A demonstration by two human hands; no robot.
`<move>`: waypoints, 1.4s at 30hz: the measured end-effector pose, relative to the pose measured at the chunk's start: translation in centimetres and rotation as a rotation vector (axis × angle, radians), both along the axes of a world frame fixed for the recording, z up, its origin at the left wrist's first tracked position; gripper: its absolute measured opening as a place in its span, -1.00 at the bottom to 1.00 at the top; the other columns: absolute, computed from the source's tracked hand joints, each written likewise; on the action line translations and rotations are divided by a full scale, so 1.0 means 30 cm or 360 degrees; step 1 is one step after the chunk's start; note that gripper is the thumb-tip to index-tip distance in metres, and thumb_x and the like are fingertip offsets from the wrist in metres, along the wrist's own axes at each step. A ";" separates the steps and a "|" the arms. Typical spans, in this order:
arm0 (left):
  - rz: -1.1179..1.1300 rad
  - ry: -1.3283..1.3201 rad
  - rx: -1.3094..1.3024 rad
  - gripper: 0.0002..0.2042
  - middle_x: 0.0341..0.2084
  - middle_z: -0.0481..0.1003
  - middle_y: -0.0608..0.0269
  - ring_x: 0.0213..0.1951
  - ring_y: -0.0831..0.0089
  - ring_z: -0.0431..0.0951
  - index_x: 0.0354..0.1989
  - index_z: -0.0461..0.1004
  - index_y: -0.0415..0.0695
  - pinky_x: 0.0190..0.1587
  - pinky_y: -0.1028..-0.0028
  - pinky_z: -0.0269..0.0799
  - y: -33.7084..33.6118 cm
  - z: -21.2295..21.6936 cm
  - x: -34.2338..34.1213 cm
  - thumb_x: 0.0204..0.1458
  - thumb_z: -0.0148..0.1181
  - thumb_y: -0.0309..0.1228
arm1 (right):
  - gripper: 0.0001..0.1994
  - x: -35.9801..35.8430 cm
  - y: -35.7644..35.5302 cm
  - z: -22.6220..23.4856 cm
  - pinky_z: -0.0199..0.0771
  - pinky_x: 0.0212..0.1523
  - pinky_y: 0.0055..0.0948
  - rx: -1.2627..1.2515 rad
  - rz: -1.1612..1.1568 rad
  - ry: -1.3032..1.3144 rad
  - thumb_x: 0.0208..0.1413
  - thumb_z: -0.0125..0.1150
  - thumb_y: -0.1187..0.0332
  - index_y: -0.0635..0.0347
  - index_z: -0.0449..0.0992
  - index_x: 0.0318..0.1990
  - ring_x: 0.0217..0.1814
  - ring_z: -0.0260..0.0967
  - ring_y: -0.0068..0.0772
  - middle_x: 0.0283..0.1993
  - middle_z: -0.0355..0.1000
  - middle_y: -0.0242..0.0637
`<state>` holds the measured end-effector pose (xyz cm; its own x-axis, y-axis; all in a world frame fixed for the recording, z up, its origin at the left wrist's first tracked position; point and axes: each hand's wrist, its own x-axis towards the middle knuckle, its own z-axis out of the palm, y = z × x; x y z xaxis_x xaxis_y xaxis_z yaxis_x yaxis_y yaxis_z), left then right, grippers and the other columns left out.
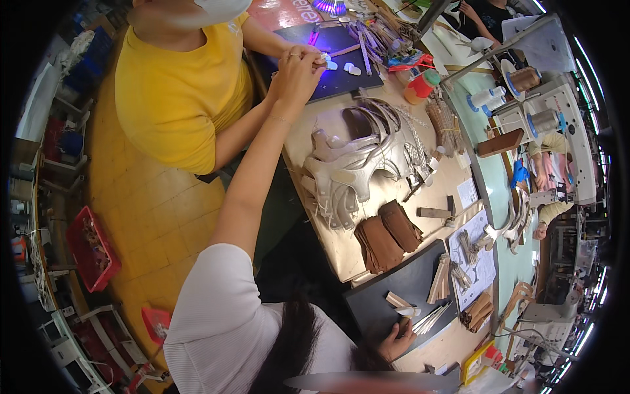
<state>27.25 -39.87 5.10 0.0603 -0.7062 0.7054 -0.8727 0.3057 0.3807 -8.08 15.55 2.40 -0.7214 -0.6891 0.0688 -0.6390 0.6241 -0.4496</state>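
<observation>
My left arm stretches far across to the co-worker in yellow. My left hand (296,77) is closed, its fingertips bunched beside the co-worker's hands under a violet lamp (329,6). Whatever it pinches is hidden; small pale pieces (352,68) lie close by on a dark mat (373,81). Low in the view, my right hand (398,341) lies on the edge of a black board (367,303), fingers apart and holding nothing visible. Just beyond it are thin white strips (432,319) and a small tan strip (398,300) with a white piece.
Silvery shoe-upper pieces (367,157) are heaped mid-table, near brown leather stacks (380,246) and a hammer (436,213). Bundled strips (477,311) lie on the right. Sewing machines (558,125) and another person's hands stand beyond. A red crate (95,248) is on the floor.
</observation>
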 end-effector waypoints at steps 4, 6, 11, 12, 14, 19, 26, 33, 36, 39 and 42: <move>0.0113 -0.0051 0.0355 -0.59 0.00 0.49 0.00 0.09 0.01 0.44 0.01 0.59 -0.06 0.14 0.11 0.35 0.050 0.007 -0.042 0.00 0.40 -0.16 | -0.59 0.008 -0.003 -0.006 0.35 0.08 -0.09 -0.0004 0.0023 0.0067 0.20 0.25 0.45 0.30 0.44 0.20 0.04 0.34 0.10 -0.05 0.32 0.00; 0.0192 -0.0300 0.0425 -0.44 0.00 0.50 -0.05 0.09 0.02 0.47 0.17 0.47 -0.09 0.11 0.13 0.39 0.122 -0.019 -0.104 -0.01 0.39 -0.14 | -0.59 0.010 -0.006 -0.006 0.35 0.10 -0.09 0.0016 0.0002 0.0030 0.20 0.24 0.45 0.31 0.43 0.21 0.05 0.34 0.10 -0.04 0.32 0.00; 0.0108 -0.0342 0.0820 -0.15 -0.26 0.61 -0.02 -0.26 0.09 0.65 0.47 0.09 -0.14 -0.12 0.12 0.49 0.166 -0.048 -0.211 0.00 0.36 -0.19 | -0.59 0.009 -0.012 -0.005 0.35 0.12 -0.10 0.0039 0.0021 0.0060 0.22 0.21 0.46 0.32 0.41 0.22 0.07 0.34 0.10 -0.04 0.30 0.01; 0.0089 -0.0255 0.0890 -0.10 -0.28 0.61 -0.04 -0.28 0.06 0.65 0.49 0.01 -0.14 -0.15 0.10 0.51 0.159 -0.047 -0.214 0.00 0.36 -0.17 | -0.59 0.010 -0.013 -0.007 0.35 0.12 -0.10 0.0034 0.0019 0.0070 0.22 0.21 0.46 0.32 0.41 0.22 0.07 0.34 0.10 -0.04 0.30 0.01; 0.0031 -0.0089 0.1086 -0.01 -0.32 0.61 -0.09 -0.32 -0.01 0.66 0.53 -0.17 -0.15 -0.21 0.07 0.57 0.148 -0.042 -0.216 0.02 0.36 -0.13 | -0.60 0.013 -0.014 -0.008 0.35 0.12 -0.10 0.0028 0.0019 0.0089 0.23 0.21 0.45 0.32 0.41 0.21 0.07 0.34 0.10 -0.04 0.30 0.01; 0.0008 -0.0043 0.1139 0.00 -0.41 0.62 -0.09 -0.38 -0.02 0.66 0.54 -0.23 -0.15 -0.31 0.07 0.58 0.139 -0.023 -0.205 0.05 0.33 -0.14 | -0.60 0.019 -0.016 -0.010 0.36 0.10 -0.09 0.0018 0.0044 0.0128 0.25 0.21 0.42 0.32 0.42 0.21 0.07 0.34 0.11 -0.04 0.30 0.03; 0.0009 0.0034 0.1181 -0.02 -0.40 0.62 -0.12 -0.33 -0.05 0.67 0.54 -0.21 -0.09 -0.27 0.04 0.57 0.111 -0.020 -0.188 0.04 0.31 -0.15 | -0.60 0.009 -0.014 -0.024 0.37 0.09 -0.08 0.0010 0.0040 0.0156 0.26 0.20 0.39 0.32 0.42 0.22 0.07 0.34 0.13 -0.03 0.30 0.05; 0.0029 0.0097 0.1274 0.00 -0.37 0.62 -0.14 -0.30 -0.05 0.67 0.54 -0.25 -0.09 -0.20 0.03 0.58 0.089 -0.009 -0.161 0.03 0.30 -0.14 | -0.60 -0.009 -0.006 -0.037 0.37 0.10 -0.07 0.0013 0.0086 0.0129 0.28 0.18 0.38 0.32 0.42 0.23 0.08 0.34 0.16 -0.03 0.29 0.07; -0.0018 0.0134 0.1189 -0.09 -0.37 0.62 -0.16 -0.33 -0.04 0.66 0.52 -0.06 -0.08 -0.20 0.09 0.58 0.106 -0.020 -0.146 0.04 0.31 -0.12 | -0.60 -0.008 -0.012 -0.034 0.37 0.10 -0.06 -0.0010 0.0122 0.0160 0.29 0.17 0.37 0.32 0.41 0.23 0.08 0.34 0.17 -0.03 0.29 0.07; -0.0273 0.0349 0.0398 -0.33 -0.36 0.61 -0.15 -0.35 0.01 0.64 0.34 0.32 -0.12 -0.21 0.18 0.55 0.109 -0.035 -0.072 0.05 0.32 -0.14 | -0.60 0.000 -0.020 -0.028 0.37 0.10 -0.06 0.0003 0.0099 0.0159 0.30 0.16 0.36 0.32 0.41 0.23 0.08 0.34 0.17 -0.02 0.28 0.08; 0.0196 0.0621 -0.0178 -0.61 -0.31 0.60 -0.06 -0.31 0.12 0.59 -0.10 0.60 -0.27 -0.22 0.24 0.49 0.040 -0.037 0.109 0.02 0.37 -0.21 | -0.61 0.009 -0.026 -0.021 0.37 0.10 -0.06 -0.0004 0.0087 0.0137 0.31 0.15 0.36 0.33 0.40 0.23 0.09 0.34 0.17 -0.01 0.27 0.08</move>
<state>30.51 -38.67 4.01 0.4173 -0.5976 0.6846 -0.7022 0.2662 0.6604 -7.80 14.77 1.76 -0.6739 -0.7272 0.1306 -0.7086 0.5861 -0.3928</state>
